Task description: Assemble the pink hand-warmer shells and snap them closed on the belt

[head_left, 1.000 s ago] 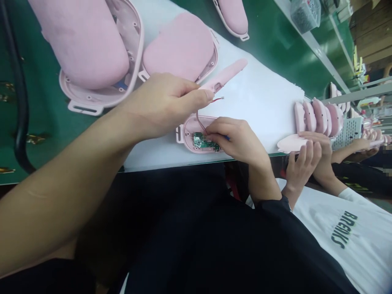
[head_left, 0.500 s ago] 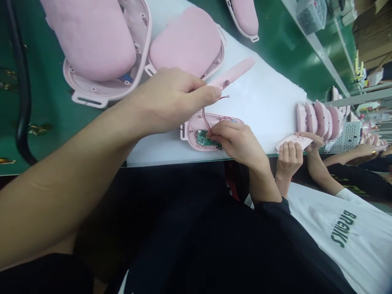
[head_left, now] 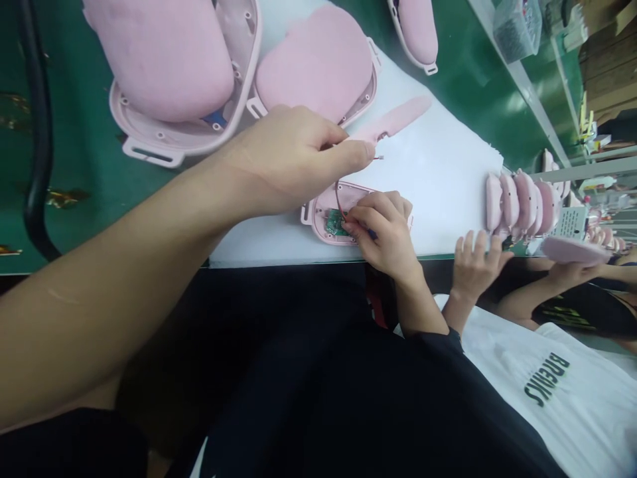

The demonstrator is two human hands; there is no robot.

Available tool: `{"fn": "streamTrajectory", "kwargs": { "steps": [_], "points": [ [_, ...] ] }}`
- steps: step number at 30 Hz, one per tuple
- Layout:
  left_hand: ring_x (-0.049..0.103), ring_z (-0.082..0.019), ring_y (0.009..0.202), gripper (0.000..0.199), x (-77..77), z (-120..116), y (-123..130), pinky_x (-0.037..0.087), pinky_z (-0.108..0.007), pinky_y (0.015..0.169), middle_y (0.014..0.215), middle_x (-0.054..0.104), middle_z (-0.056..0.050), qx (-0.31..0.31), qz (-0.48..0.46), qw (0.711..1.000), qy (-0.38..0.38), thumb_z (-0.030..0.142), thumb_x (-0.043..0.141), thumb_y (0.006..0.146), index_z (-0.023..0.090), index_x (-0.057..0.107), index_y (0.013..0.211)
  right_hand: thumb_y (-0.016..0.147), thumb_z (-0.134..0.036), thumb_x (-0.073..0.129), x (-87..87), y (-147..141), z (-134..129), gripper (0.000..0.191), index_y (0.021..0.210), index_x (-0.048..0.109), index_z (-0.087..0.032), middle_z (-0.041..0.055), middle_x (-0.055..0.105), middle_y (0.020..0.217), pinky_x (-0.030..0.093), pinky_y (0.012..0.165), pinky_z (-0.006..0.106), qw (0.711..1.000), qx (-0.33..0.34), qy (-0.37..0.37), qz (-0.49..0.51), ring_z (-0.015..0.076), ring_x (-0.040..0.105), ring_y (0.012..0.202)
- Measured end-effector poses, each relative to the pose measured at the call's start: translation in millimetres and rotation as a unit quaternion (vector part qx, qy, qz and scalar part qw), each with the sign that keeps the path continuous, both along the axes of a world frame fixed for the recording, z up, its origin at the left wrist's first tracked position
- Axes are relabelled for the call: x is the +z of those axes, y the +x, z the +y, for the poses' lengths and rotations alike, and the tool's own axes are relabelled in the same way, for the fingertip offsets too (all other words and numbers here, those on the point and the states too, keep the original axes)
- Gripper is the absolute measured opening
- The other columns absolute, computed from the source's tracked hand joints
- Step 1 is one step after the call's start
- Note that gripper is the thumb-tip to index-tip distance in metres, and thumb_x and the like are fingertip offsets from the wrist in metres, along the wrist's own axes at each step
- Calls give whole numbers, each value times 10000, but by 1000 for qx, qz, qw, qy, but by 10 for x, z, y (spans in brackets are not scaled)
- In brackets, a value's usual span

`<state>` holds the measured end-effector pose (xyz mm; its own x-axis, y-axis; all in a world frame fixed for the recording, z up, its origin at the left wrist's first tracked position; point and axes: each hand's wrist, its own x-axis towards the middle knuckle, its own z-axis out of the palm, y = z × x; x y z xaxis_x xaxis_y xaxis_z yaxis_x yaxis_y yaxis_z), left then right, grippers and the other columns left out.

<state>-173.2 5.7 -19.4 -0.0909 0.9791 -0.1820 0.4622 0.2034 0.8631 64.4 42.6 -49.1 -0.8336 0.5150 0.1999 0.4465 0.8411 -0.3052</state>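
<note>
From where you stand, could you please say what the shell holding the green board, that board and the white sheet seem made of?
Shell: likely moulded plastic, smooth low-sheen pink, with a slotted end tab.
Board: probably coated fibreglass, green, carrying small components.
White sheet: fairly matte, ragged-edged; possibly foam or paper.

We see a glossy green worktop (head_left: 468,86) catching pale light, 1 long metal rail (head_left: 528,89) along it, and brownish surfaces (head_left: 604,73) beyond.
</note>
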Motion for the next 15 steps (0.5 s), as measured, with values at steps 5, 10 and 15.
{"fn": "streamTrajectory", "kwargs": {
  "steps": [5, 10, 15],
  "points": [
    [333, -118, 544, 548, 50, -16, 18, 233, -334, 560, 545, 326, 18, -1, 7, 1000, 1, 341, 582, 1031, 184, 334, 567, 1096, -328, 608, -82, -11, -103, 161, 1073, 758, -278, 30, 750, 1013, 334, 1046, 441, 999, -51, -6, -9, 227, 651, 1038],
    [349, -118, 514, 517, 7, -41, 39, 238, -326, 533, 534, 361, 14, -33, -9, 999, 26, 433, 571, 991, 191, 378, 576, 1085, -317, 597, -150, 11, -130, 187, 997, 755, -268, 35, 759, 967, 367, 1034, 447, 999, -51, 14, 7, 217, 667, 961],
    [379, -130, 549, 484, -121, -44, 34, 241, -344, 554, 556, 417, 7, -60, 15, 998, 15, 526, 531, 968, 190, 436, 632, 1056, -170, 555, -78, -7, -203, 234, 937, 720, -286, 20, 765, 1018, 379, 1137, 482, 997, -18, 56, -44, 214, 641, 980]
  ]
}}
